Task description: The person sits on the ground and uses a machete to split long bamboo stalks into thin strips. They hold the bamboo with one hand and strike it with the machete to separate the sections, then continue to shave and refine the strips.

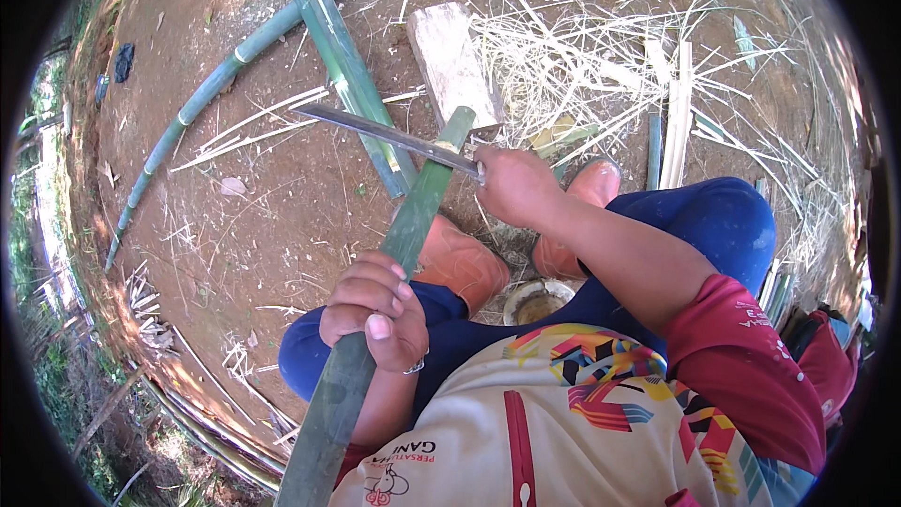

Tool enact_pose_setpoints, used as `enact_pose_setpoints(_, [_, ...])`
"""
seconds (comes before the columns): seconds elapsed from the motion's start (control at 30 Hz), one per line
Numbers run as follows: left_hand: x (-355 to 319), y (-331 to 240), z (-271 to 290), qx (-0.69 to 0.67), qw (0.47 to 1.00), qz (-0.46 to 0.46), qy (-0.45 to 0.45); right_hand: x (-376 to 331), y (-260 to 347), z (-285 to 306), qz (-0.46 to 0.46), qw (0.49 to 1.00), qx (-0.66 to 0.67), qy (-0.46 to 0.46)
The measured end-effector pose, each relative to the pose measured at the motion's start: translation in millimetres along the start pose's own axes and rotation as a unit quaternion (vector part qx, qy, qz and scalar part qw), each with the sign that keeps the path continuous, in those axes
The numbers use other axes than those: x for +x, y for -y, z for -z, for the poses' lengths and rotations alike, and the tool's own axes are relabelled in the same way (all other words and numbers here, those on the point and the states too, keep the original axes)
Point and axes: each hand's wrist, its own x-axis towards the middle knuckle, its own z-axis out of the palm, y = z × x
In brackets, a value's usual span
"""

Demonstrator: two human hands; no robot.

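My left hand (378,310) is wrapped round a long green split bamboo strip (424,202), which slants from the lower edge up toward the wooden block. In my closed right hand (514,186) is a machete, its handle mostly hidden by the fingers. The long dark blade (366,130) points left and lies across the strip near its far end, beside a pale node. The far tip of the strip reaches the near end of the worn wooden block (453,61); whether it rests on it I cannot tell.
Green split bamboo pieces (352,80) lie on the bare soil, left of the block. A long bamboo pole (239,54) curves behind them. Thin pale shavings (572,66) heap up at the right, near flat strips (678,117). My orange boots (460,261) stand below the blade.
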Motion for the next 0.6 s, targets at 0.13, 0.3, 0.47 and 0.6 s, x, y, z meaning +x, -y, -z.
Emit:
enact_pose_setpoints(0.13, [2, 0, -3, 0.002, 1.0, -0.006, 0.004, -2, 1, 6, -0.004, 1.0, -0.016, 0.005])
enact_pose_setpoints(0.3, [1, -1, -3, 0.007, 1.0, -0.003, 0.0, -2, -1, 2, -0.001, 0.999, -0.032, -0.004])
enact_pose_setpoints(0.47, [3, -1, -3, 0.008, 1.0, 0.0, 0.004, -1, 1, 9, -0.033, 0.999, -0.018, 0.025])
enact_pose_setpoints(0.6, [2, 1, -5, 0.007, 1.0, -0.007, -0.003, 1, -7, 0, 0.005, 1.0, -0.008, -0.004])
